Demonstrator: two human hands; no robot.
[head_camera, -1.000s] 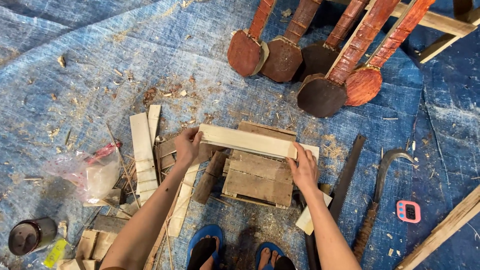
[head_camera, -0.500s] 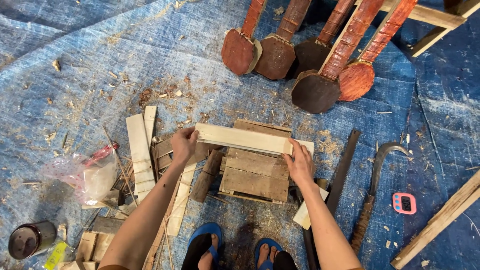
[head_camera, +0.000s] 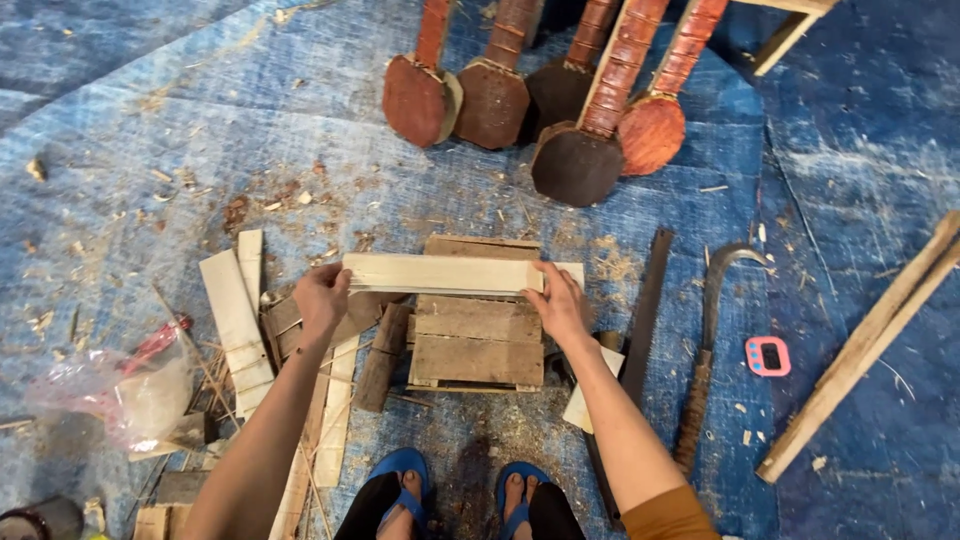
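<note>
Pale wooden plank lies crosswise on the far edge of the small wooden crate. Left hand clamps its left end; right hand grips its right end, just beside the crate's corner.

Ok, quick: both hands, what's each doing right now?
Left hand: closed on the pale plank's left end.
Right hand: gripping its right end.
</note>
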